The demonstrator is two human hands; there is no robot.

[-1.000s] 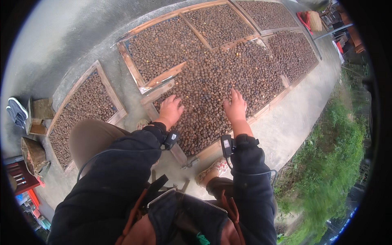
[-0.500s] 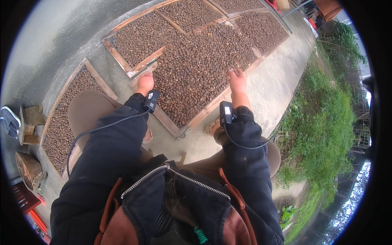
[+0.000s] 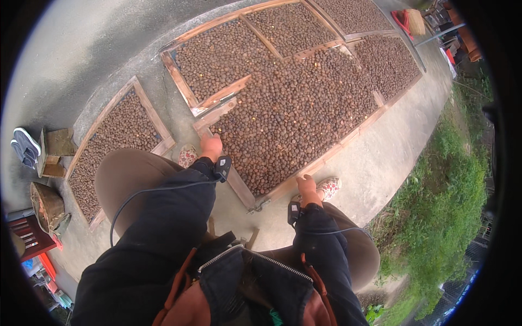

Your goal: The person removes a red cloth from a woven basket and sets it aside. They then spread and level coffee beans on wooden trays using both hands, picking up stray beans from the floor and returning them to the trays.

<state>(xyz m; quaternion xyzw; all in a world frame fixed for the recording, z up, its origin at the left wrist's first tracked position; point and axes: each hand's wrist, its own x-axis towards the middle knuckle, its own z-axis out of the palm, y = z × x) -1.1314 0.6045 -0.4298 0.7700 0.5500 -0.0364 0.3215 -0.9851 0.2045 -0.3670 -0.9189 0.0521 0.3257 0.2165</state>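
A large wooden-framed tray (image 3: 350, 142) full of small, round, brown nut-like fruits (image 3: 293, 119) lies on the ground before me. On its left side board my left hand (image 3: 211, 145) is closed, with the fingers partly hidden at the edge. My right hand (image 3: 308, 188) grips the right side board near the front corner, fingers curled over the wood. A dark device with a cable is strapped to each wrist. Between my hands, the tray's near corner points toward me.
More framed trays of the fruits adjoin at the back, and a separate tray (image 3: 149, 114) lies left. Shoes (image 3: 26, 146), a wooden box (image 3: 57, 144) and a basket (image 3: 48, 205) stand far left. Green plants (image 3: 435, 201) border the concrete on the right.
Both hands have come back toward me along the tray's sides. My right hand has moved down onto the board near the front corner. The view has shifted, and both shoes show more.
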